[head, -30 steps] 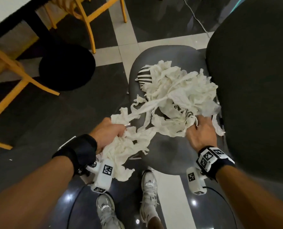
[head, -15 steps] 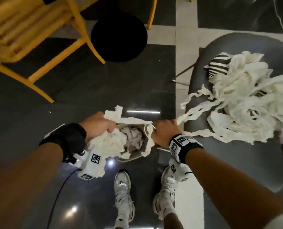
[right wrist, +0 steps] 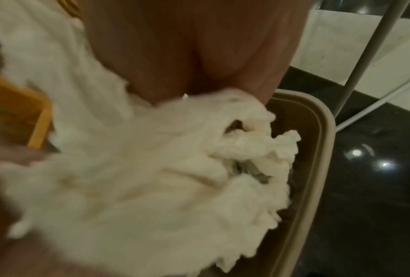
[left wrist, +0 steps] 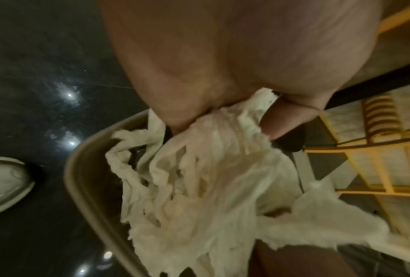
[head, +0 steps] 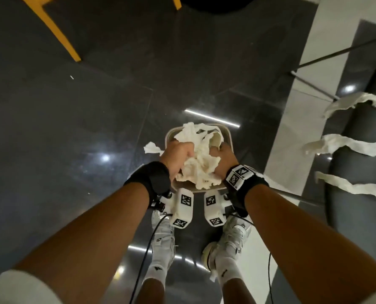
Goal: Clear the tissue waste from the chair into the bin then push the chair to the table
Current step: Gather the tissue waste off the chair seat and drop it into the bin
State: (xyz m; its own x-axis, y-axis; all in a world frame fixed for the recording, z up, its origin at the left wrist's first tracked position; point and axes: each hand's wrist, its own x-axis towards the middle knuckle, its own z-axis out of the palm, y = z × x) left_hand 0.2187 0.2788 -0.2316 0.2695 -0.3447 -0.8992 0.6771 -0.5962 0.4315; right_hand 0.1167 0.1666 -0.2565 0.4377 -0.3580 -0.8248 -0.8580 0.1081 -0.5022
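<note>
A beige bin [head: 227, 133] stands on the dark floor just ahead of my shoes. Both hands are over its mouth with a crumpled white tissue wad [head: 199, 166] between them. My left hand [head: 179, 153] grips the wad from the left, its fingers curled into the tissue [left wrist: 211, 187] above the bin rim [left wrist: 85, 178]. My right hand [head: 222, 157] holds the wad from the right, fingers buried in the tissue [right wrist: 151, 168] by the rim [right wrist: 317, 150]. The grey chair [head: 362, 132] is at the right edge, with tissue strips [head: 347, 147] hanging off its seat.
A yellow chair leg [head: 59, 34] stands at the upper left, and yellow chairs [left wrist: 376, 168] show in the left wrist view. Thin metal chair legs [head: 336, 51] cross the pale floor strip at the upper right. My white shoes [head: 162, 233] are right behind the bin.
Both hands swung left away from the chair, came together and lowered the tissue wad into the bin's mouth. The chair has slid to the right edge of the view.
</note>
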